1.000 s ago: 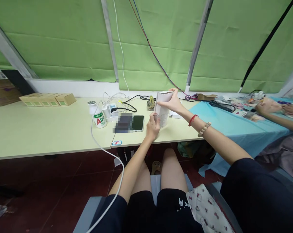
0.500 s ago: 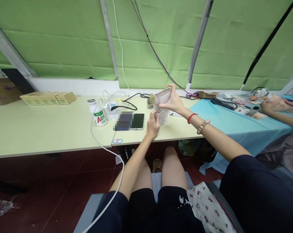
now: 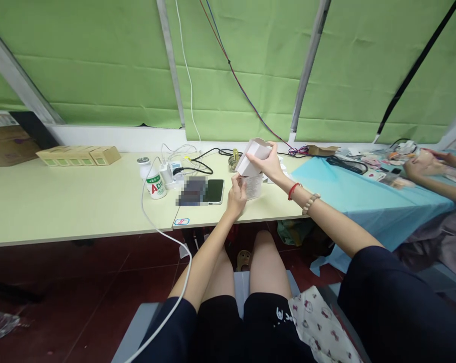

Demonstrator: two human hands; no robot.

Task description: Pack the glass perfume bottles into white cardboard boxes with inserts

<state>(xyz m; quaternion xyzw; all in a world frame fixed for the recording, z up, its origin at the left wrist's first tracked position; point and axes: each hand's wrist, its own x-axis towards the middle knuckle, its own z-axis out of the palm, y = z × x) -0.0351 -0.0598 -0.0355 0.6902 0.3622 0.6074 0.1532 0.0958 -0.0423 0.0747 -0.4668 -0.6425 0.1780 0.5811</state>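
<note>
A: Fingers [image 3: 258, 162] of my right hand [image 3: 268, 164] pinch the white box lid [image 3: 252, 155], tilted, just right of frame centre. My left hand [image 3: 237, 194] clamps the box base [image 3: 253, 185] below it.

B: What could go wrong?

A: The lid looks only lightly held; I judge it could slip and land on the phone [image 3: 214, 191] just left. The base hangs near the edge of the table [image 3: 80, 201], so a loose grip might drop it. The bottle [image 3: 154, 184] and cables [image 3: 197, 160] sit further left, out of the way.
</note>
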